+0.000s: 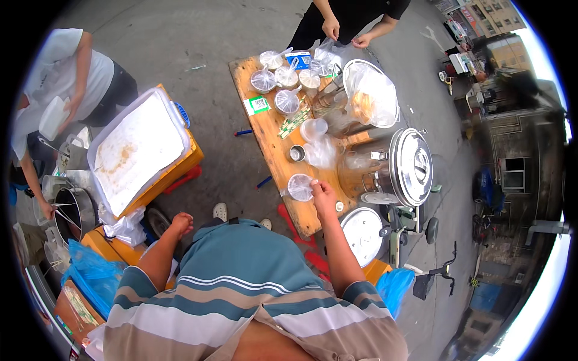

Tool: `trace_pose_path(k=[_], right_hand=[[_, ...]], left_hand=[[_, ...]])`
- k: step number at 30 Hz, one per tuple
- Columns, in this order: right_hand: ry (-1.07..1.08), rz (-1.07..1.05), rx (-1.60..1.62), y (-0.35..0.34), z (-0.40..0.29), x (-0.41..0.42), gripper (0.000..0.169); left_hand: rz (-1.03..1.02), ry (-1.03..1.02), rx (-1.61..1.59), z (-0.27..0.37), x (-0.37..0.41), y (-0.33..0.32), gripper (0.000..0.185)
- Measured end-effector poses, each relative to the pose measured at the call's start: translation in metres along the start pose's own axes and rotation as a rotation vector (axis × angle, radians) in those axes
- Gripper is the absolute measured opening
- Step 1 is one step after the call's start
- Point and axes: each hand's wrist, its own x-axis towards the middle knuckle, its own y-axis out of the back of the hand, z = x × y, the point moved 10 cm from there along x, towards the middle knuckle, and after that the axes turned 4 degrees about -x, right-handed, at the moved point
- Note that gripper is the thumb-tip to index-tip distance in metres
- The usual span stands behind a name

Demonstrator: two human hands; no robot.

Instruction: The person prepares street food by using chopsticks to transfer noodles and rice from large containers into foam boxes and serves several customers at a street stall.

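Observation:
My right hand [324, 198] is over the near end of a wooden table [276, 149]. Its fingertips pinch the edge of a clear plastic cup [300, 187] wrapped in a thin bag. Just beyond that cup is a small open metal cup [296, 153], with a clear plastic bag [321, 153] beside it. A stack of clear plastic cups [314, 130] stands farther along. My left hand [182, 224] hangs at my left side, fingers curled, with nothing visible in it.
Several bagged cups [287, 102] and paper-wrapped straws [294, 122] are on the table. A lidded steel pot [411, 167] stands at right. At left is a cloth-covered tub [135, 149]. One person [81, 81] works there; another's hands [332, 28] handle a bag across the table.

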Motion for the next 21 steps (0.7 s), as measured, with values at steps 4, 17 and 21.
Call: trace_pose_path(k=[4, 17, 21], right_hand=[[0.037, -0.025, 0.156, -0.013, -0.058, 0.019, 0.016], [0.014, -0.047, 0.175, -0.106, -0.119, 0.096, 0.016], [0.056, -0.100, 0.173, -0.124, -0.165, 0.124, 0.016]], left_hand=[[-0.029, -0.043, 0.003, 0.023, -0.002, 0.001, 0.011], [0.072, 0.036, -0.082, -0.028, 0.003, 0.100, 0.012], [0.108, 0.107, -0.140, -0.049, 0.000, 0.104, 0.014]])
